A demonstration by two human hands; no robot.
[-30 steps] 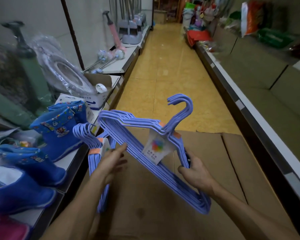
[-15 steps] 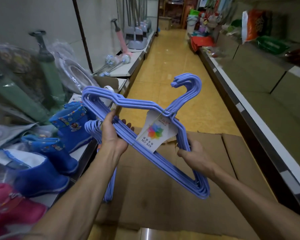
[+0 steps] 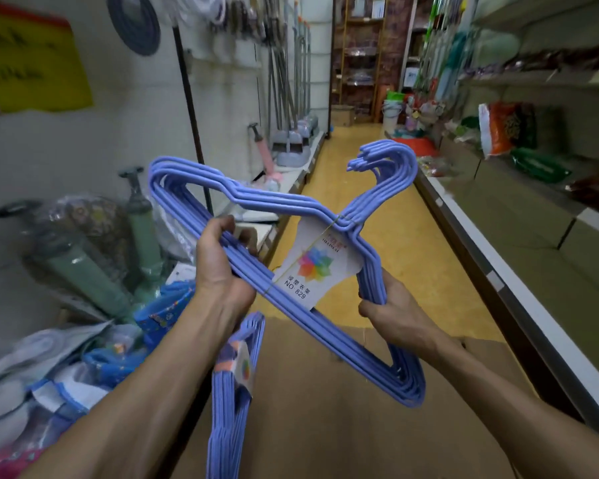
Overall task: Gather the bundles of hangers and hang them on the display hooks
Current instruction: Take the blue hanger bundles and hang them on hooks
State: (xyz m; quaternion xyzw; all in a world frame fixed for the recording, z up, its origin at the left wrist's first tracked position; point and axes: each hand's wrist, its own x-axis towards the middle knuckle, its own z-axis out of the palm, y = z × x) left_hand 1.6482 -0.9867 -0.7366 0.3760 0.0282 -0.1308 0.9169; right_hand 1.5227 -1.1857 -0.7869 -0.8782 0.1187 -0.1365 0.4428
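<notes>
A bundle of light-blue hangers (image 3: 291, 205) with a white paper label (image 3: 312, 267) is held up in front of me, hooks pointing up to the right. My left hand (image 3: 222, 267) grips its long lower bar near the left shoulder. My right hand (image 3: 391, 312) grips the right side of the bundle. A second bundle of blue hangers (image 3: 232, 385) hangs down below my left forearm; what holds it is hidden. No display hook is plainly visible.
A flattened cardboard box (image 3: 360, 409) lies below my arms. On the left shelf sit blue children's boots (image 3: 159, 316), green pumps (image 3: 142, 229) and wrapped goods. Mops and brooms (image 3: 291, 98) hang on the left wall. Shelving (image 3: 498, 257) runs along the right; a yellow-floored aisle (image 3: 360, 188) leads ahead.
Both hands have raised the labelled bundle higher. My view has tilted up, showing more of the wall and far shelves. The second bundle now hangs lower under my left forearm.
</notes>
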